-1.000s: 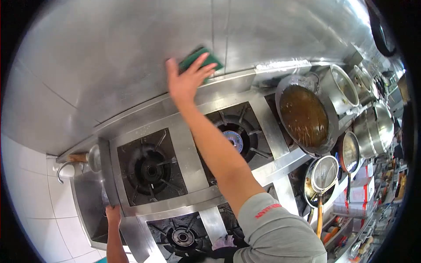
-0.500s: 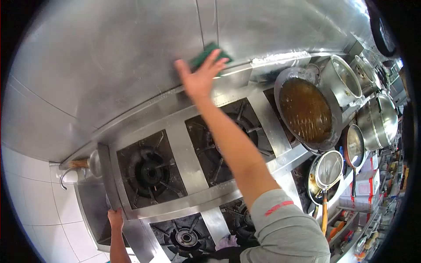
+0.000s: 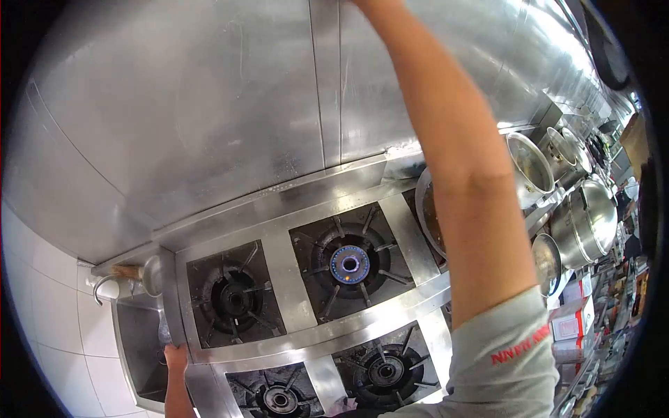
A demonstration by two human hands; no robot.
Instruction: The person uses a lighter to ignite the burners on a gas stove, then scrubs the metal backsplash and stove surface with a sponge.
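Observation:
My right arm (image 3: 463, 139) stretches up across the stainless steel wall panel (image 3: 209, 90); the hand is beyond the top edge of the view, so its fingers and whatever it holds are hidden. Low on the left, my left hand (image 3: 176, 356) is closed over the steel edge (image 3: 169, 299) between the stove and the sink (image 3: 136, 348). Below the wall, the back middle burner (image 3: 350, 265) burns with a ring of blue flame. To its left is an unlit burner (image 3: 236, 298).
Two front burners (image 3: 281, 399) (image 3: 385, 371) lie nearest me. A wok (image 3: 426, 209) is partly hidden behind my right arm. Pots (image 3: 531, 164) (image 3: 584, 221) and a pan (image 3: 547, 263) stand to the right. A curved faucet (image 3: 104, 284) is beside the sink.
My right hand has moved up the wall and out of view, along with the green scouring pad under it. The view has tilted upward. My left hand stays at the edge.

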